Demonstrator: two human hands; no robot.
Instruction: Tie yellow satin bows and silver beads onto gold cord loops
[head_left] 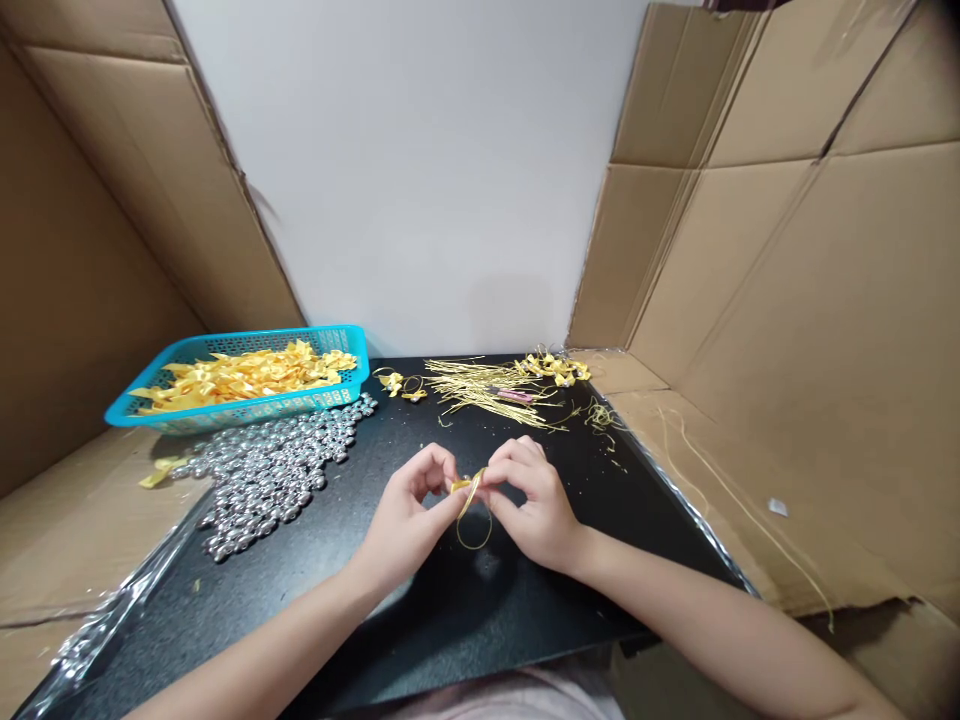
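Observation:
Over the black tabletop, my two hands meet close together. My left hand is closed in a pinch on a small yellow ribbon bow. Beside it, my right hand pinches a thin gold cord, which hangs in a round loop below the fingertips. A small shiny spot shows by the bow, too small to make out fully. The fingers hide part of where cord and bow come together.
At the left, a blue basket holds yellow ribbon bows. Silver beads spread before it. Gold cords lie at the back, with a pink-handled tool among them and bows with cords to their right. Cardboard walls flank the table.

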